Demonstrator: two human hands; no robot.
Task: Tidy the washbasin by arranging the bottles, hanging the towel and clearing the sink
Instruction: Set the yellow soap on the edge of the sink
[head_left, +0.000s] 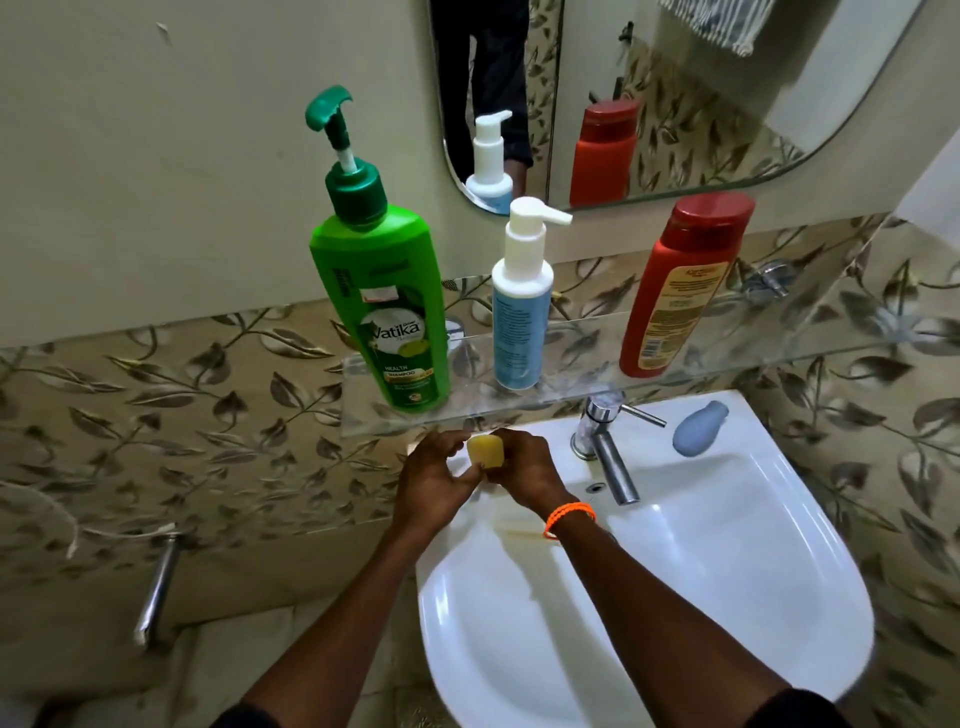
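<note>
Soap (486, 452), a small yellow piece, sits pinched between my left hand (435, 478) and right hand (524, 467) over the back-left rim of the washbasin (727, 545), just under the glass shelf (587, 343) bearing three upright bottles (521, 306).

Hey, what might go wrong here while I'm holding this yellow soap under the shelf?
The yellow soap, pinched between left hand and right hand, may slip into the sink. Lifting your hands could bump the glass shelf just above and topple the green shampoo bottle near its front edge.
</note>
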